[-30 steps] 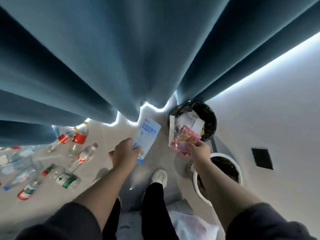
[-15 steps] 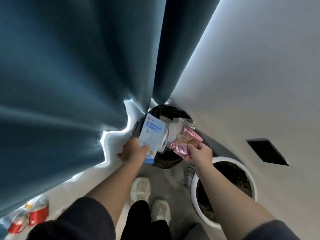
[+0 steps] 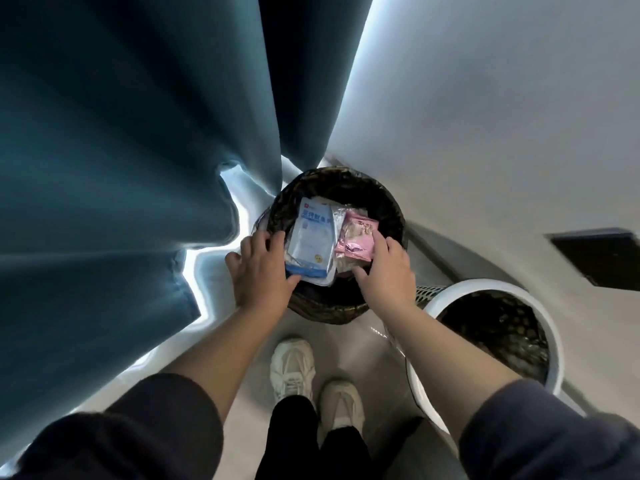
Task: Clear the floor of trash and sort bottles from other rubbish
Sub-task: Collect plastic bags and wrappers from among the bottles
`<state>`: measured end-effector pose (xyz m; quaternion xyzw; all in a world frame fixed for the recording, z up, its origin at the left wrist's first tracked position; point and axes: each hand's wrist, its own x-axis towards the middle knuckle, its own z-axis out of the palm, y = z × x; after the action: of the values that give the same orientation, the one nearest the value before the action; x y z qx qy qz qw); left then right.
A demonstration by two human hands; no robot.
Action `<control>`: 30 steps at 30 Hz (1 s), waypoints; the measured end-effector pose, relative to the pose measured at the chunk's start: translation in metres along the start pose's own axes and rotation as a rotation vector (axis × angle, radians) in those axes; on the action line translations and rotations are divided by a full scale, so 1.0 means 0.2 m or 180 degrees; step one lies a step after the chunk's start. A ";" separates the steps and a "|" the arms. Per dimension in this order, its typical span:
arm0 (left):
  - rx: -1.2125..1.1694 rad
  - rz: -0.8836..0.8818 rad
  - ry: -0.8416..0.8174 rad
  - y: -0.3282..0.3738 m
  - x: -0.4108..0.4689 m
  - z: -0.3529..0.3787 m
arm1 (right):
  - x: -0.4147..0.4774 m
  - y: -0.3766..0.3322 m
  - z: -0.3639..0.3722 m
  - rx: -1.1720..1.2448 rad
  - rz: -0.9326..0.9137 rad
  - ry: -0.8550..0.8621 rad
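Observation:
A black-lined bin (image 3: 391, 209) stands on the floor at the foot of the curtain, holding several wrappers. A blue-and-white packet (image 3: 311, 240) lies on top of that pile, and a pink snack packet (image 3: 356, 237) lies beside it on the right. My left hand (image 3: 259, 268) hovers over the bin's left rim with its fingers spread and its thumb at the blue packet's lower edge. My right hand (image 3: 388, 275) is over the right side, fingers apart, with its index finger touching the pink packet's edge. No bottles are in sight.
A white perforated bin (image 3: 485, 285) with a dark liner stands close on the right. A teal curtain (image 3: 121, 150) hangs to the left and a grey wall (image 3: 485, 116) with a black plate (image 3: 599, 258) rises to the right. My white shoes (image 3: 292, 365) stand just before the bins.
I turned right, away from the bottles on the floor, and came up to the black bin. Both hands carried their packets over it and opened; the packets now lie inside.

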<state>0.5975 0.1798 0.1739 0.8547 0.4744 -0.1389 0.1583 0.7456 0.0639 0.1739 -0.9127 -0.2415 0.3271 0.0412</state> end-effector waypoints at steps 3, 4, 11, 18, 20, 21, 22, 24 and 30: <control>0.0203 0.0095 -0.0236 0.00 -0.10 -0.15 | -0.12 0.02 -0.15 -0.0553 -0.0157 -0.0125; 0.0264 0.0101 -0.0313 0.00 -0.14 -0.21 | -0.17 0.02 -0.20 -0.0682 -0.0196 -0.0159; 0.0287 -0.0176 -0.0439 0.02 -0.52 -0.53 | -0.50 -0.01 -0.47 -0.1230 -0.0630 -0.0221; -0.0034 -0.0843 -0.0343 -0.08 -1.19 -0.68 | -0.94 -0.12 -0.59 -0.1622 -0.1398 -0.0226; -0.0156 -0.1078 -0.0367 -0.14 -1.40 -0.70 | -1.08 -0.17 -0.58 -0.1861 -0.1631 -0.0346; -0.0240 -0.1209 -0.0381 -0.17 -1.50 -0.71 | -1.15 -0.19 -0.56 -0.1966 -0.1760 -0.0399; -0.0312 -0.1344 -0.0387 -0.20 -1.61 -0.72 | -1.23 -0.23 -0.54 -0.2064 -0.1898 -0.0437; -0.0438 -0.1631 -0.0398 -0.27 -1.80 -0.72 | -1.39 -0.32 -0.47 -0.2247 -0.2171 -0.0528; -0.1002 -0.2553 -0.0305 -0.61 -2.30 -0.69 | -1.95 -0.65 -0.14 -0.2720 -0.3005 -0.0864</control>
<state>0.2706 -0.0573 0.4616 0.5608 0.7765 -0.1550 0.2421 0.4485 -0.0025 0.4510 -0.5950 -0.7284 0.2614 -0.2170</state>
